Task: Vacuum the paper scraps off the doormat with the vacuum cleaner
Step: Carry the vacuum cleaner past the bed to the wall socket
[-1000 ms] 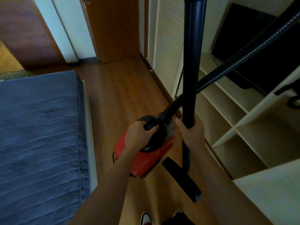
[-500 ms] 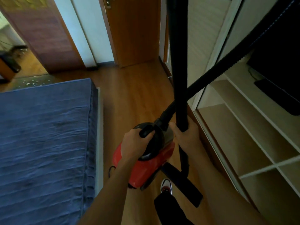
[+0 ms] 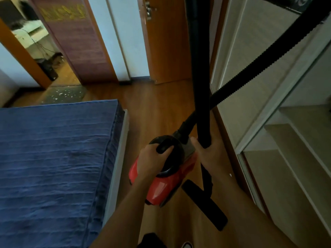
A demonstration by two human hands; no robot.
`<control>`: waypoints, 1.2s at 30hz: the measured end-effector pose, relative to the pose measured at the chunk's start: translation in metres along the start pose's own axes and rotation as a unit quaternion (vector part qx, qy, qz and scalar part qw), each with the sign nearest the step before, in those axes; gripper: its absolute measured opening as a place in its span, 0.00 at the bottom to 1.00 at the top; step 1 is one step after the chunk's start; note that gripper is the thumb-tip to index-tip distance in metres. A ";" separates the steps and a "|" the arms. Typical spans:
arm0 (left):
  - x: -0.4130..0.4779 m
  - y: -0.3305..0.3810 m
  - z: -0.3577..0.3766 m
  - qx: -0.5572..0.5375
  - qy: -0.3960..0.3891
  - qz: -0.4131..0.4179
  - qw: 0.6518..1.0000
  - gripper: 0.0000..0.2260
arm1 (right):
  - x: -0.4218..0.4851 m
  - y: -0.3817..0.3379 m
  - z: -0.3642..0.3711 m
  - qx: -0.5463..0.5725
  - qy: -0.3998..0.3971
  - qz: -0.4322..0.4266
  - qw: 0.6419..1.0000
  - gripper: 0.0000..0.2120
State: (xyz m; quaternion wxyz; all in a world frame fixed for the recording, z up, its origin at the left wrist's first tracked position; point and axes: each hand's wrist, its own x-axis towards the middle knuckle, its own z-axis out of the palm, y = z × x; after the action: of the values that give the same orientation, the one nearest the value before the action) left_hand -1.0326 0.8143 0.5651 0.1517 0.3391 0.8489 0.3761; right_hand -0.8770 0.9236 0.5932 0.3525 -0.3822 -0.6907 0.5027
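I carry a red vacuum cleaner (image 3: 161, 188) above the wooden floor. My left hand (image 3: 152, 158) grips its black top handle. My right hand (image 3: 207, 156) is closed around the upright black wand (image 3: 199, 72), whose flat floor nozzle (image 3: 204, 206) hangs below, near my legs. A ribbed black hose (image 3: 265, 58) runs from the cleaner's front up to the top right. Far ahead on the left, at the open doorway, lies a dark doormat (image 3: 75, 94) strewn with several white paper scraps (image 3: 61, 94).
A bed with a blue cover (image 3: 53, 158) fills the left side. A pale wardrobe with open shelves (image 3: 286, 158) lines the right. Between them runs a strip of wooden floor (image 3: 157, 108) toward a brown door (image 3: 164, 42). One white scrap (image 3: 230, 174) lies by the wardrobe.
The view has lifted and moved forward along the aisle. The doorway and the scrap-covered doormat have come into sight at the upper left. Both hands keep their grips.
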 end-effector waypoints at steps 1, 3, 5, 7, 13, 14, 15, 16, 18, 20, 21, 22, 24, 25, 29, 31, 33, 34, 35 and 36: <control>0.013 0.000 0.000 -0.002 0.009 -0.003 1.000 0.18 | 0.014 0.002 0.004 0.002 -0.004 0.003 1.000 0.10; 0.036 -0.003 0.004 -0.008 0.019 -0.005 1.000 0.19 | 0.039 0.005 0.012 -0.001 -0.013 0.007 1.000 0.09; 0.060 -0.009 0.008 -0.017 0.023 -0.009 1.000 0.21 | 0.066 0.009 0.023 0.001 -0.022 0.021 1.000 0.07; 0.088 -0.014 0.012 -0.019 0.024 -0.017 0.999 0.21 | 0.093 0.014 0.036 0.002 -0.033 0.027 0.999 0.06; 0.202 -0.029 0.019 -0.032 0.025 -0.023 0.999 0.21 | 0.191 0.009 0.080 -0.002 -0.046 0.015 0.999 0.06; 0.226 -0.032 0.019 -0.034 0.022 -0.023 0.999 0.21 | 0.212 0.007 0.089 -0.008 -0.044 0.009 0.999 0.07; 0.251 -0.035 0.019 -0.035 0.017 -0.023 0.999 0.21 | 0.232 0.004 0.099 -0.017 -0.041 0.004 0.999 0.08; 0.275 -0.037 0.017 -0.035 0.011 -0.022 0.999 0.20 | 0.253 0.001 0.109 -0.025 -0.040 0.001 0.999 0.09; 0.323 -0.042 0.014 -0.041 -0.004 -0.017 0.999 0.19 | 0.296 -0.004 0.130 -0.034 -0.049 -0.010 0.998 0.14; 0.369 -0.044 0.007 -0.049 -0.014 -0.017 0.999 0.18 | 0.338 -0.008 0.150 -0.046 -0.049 -0.018 0.998 0.14; 0.390 -0.043 0.003 -0.051 -0.017 -0.018 0.998 0.18 | 0.358 -0.009 0.160 -0.053 -0.050 -0.017 0.997 0.12; 0.411 -0.044 -0.001 -0.049 -0.018 -0.018 0.998 0.19 | 0.376 -0.008 0.169 -0.058 -0.055 -0.010 0.997 0.09; 0.447 -0.045 -0.009 -0.043 -0.013 -0.013 0.999 0.20 | 0.409 -0.008 0.185 -0.072 -0.068 0.015 0.995 0.09; 0.463 -0.045 -0.013 -0.043 -0.011 -0.011 0.999 0.21 | 0.422 -0.009 0.191 -0.078 -0.074 0.021 0.994 0.08; 0.524 -0.046 -0.029 -0.045 0.000 -0.018 0.999 0.20 | 0.475 -0.016 0.214 -0.118 -0.075 -0.001 0.990 0.03; 0.553 -0.049 -0.033 -0.043 0.005 -0.030 0.999 0.19 | 0.501 -0.018 0.227 -0.094 -0.085 0.006 0.992 0.05; 0.579 -0.053 -0.034 -0.037 0.013 -0.039 0.998 0.19 | 0.528 -0.017 0.241 -0.072 -0.100 0.021 0.992 0.04; 0.592 -0.056 -0.034 -0.036 0.015 -0.042 0.998 0.19 | 0.542 -0.014 0.247 -0.068 -0.103 0.018 0.992 0.05; 0.605 -0.058 -0.032 -0.038 0.018 -0.048 0.998 0.20 | 0.556 -0.011 0.254 -0.065 -0.106 0.013 0.992 0.07; 0.618 -0.060 -0.031 -0.042 0.020 -0.057 0.997 0.20 | 0.571 -0.008 0.260 -0.060 -0.110 0.012 0.992 0.08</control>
State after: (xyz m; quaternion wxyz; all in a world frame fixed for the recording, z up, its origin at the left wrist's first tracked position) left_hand -1.5232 1.1952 0.5400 0.1703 0.2757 0.8532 0.4088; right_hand -1.3675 1.3151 0.5955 0.2452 -0.3535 -0.7494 0.5033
